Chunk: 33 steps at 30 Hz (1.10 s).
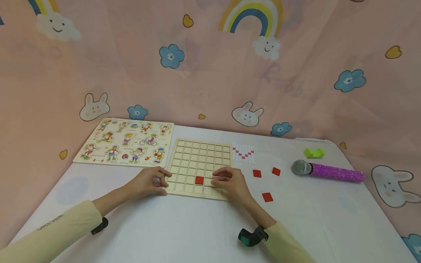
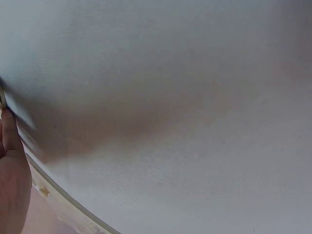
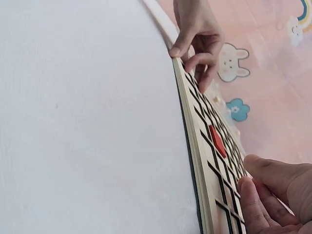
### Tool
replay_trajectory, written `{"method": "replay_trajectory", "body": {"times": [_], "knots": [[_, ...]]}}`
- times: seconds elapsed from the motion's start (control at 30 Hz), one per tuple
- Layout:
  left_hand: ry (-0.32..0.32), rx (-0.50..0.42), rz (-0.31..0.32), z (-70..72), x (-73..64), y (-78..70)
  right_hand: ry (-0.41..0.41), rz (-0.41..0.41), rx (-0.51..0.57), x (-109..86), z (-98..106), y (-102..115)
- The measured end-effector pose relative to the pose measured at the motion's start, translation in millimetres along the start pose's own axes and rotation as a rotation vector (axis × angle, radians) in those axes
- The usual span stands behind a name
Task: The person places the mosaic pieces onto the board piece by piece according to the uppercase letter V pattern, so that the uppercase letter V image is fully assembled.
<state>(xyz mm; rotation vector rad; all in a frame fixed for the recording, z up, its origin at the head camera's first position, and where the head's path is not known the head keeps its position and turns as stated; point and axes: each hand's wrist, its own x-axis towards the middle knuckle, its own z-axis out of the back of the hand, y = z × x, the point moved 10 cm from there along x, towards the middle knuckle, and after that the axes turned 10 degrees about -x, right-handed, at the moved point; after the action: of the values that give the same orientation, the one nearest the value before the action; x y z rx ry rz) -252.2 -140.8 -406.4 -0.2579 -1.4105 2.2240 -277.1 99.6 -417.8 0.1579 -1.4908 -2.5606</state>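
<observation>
A pale wooden grid board [image 1: 187, 157] lies flat in front of me, with one red square tile [image 1: 198, 180] in a cell of its lower part. My left hand [image 1: 152, 181] holds the board's near left corner between thumb and fingers. Over the right part of the board, my right hand [image 1: 233, 182] has its fingers bent and fingertips at the cells. In the right wrist view, its thumb and fingers [image 3: 248, 187] come down on the grid; I cannot tell whether a tile is under them. The left wrist view mostly shows white tablecloth [image 2: 170, 97].
Right of the board are a card [image 1: 243, 152] with a red V pattern and three loose red tiles [image 1: 267, 197]. Farther right lie a purple glittery microphone [image 1: 335, 172] and a lime-green block [image 1: 314, 153]. A picture puzzle board [image 1: 118, 146] lies at the left.
</observation>
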Motion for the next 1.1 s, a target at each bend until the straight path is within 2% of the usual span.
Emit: {"method": "replay_trajectory", "body": {"times": [0.2, 0.4, 0.57, 0.83, 0.97, 1.1], "knots": [[0.008, -0.029, 0.018, -1.2, 0.6, 3.2, -0.005, -0.074, -0.016, -5.8, 33.0, -19.7], [0.020, -0.039, 0.023, -2.1, 0.9, 4.9, -0.067, -0.151, -0.105, -13.6, 76.5, -42.2], [0.021, -0.043, 0.024, -1.6, 1.1, 5.8, -0.111, -0.122, -0.165, -20.0, 112.5, -54.7], [0.019, -0.034, 0.021, -1.2, 1.7, 7.4, -0.221, 0.037, -0.295, -23.7, 160.0, -67.1], [0.020, -0.042, 0.013, -0.8, 1.2, 6.7, -0.267, 0.066, -0.312, -18.9, 172.0, -76.7], [0.022, -0.037, 0.010, -0.9, 1.5, 6.1, -0.277, 0.047, -0.343, -13.8, 175.6, -86.7]]}}
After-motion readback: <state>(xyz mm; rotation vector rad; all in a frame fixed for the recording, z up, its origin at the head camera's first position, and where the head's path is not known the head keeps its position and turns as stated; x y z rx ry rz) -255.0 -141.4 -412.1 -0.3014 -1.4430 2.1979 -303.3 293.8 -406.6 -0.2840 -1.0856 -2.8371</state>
